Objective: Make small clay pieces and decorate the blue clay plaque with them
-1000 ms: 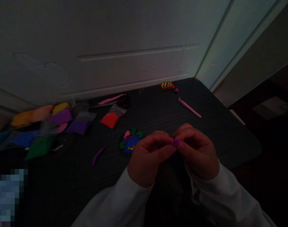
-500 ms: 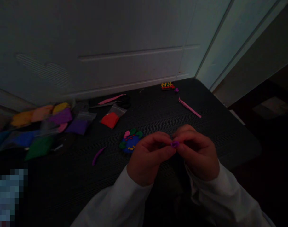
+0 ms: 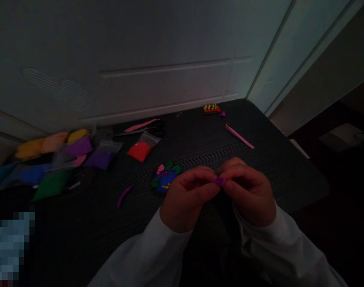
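Observation:
A small piece of purple clay is pinched between the fingertips of both hands above the dark table. My left hand grips its left side with thumb and forefinger. From the right, my right hand holds the other side the same way; its remaining fingers are curled. Partly hidden behind my left hand lies a blue clay disc with green, pink and yellow clay bits on it. To its left rests a curved purple strip, apparently clay.
Bags of coloured clay crowd the table's left side. A bag of red clay lies near black-handled scissors. Pink tweezers lie beyond my right hand. A small yellow-and-red clay piece sits by the white panel.
The purple clay between my fingertips has changed shape a little; the opening seen in it before looks more closed. Both hands stay in nearly the same place.

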Demonstrator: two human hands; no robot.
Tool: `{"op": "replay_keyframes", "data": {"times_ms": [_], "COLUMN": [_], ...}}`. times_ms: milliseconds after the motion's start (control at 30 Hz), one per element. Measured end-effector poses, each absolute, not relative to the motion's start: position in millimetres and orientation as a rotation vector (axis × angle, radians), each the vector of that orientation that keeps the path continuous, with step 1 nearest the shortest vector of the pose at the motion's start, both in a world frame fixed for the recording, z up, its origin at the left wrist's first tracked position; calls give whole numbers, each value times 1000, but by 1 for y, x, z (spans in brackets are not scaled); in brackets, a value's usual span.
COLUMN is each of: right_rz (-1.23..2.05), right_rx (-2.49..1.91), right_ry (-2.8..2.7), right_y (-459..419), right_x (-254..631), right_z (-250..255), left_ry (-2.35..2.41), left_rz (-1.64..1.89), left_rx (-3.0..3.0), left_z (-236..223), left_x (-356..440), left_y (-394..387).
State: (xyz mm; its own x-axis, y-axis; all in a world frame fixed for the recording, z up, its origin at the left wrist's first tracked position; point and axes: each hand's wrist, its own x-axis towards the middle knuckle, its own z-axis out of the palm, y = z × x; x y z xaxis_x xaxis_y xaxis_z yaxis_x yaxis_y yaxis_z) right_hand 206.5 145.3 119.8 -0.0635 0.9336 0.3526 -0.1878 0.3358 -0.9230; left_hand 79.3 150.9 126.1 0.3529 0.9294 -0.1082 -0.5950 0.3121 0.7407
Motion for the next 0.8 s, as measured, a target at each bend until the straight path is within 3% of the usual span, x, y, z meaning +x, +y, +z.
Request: {"op": "replay_keyframes", "data": {"times_ms": [800], "right_rz": [1033], "right_rx": [-814], "right_ry": [-1337], "right_y": [144], "right_x": [206], "right_z": [122], "left_ry": [564], "left_rz": [1065], "left_rx": [638], "left_z": [127], "left_x": [80], "left_y": [151]}}
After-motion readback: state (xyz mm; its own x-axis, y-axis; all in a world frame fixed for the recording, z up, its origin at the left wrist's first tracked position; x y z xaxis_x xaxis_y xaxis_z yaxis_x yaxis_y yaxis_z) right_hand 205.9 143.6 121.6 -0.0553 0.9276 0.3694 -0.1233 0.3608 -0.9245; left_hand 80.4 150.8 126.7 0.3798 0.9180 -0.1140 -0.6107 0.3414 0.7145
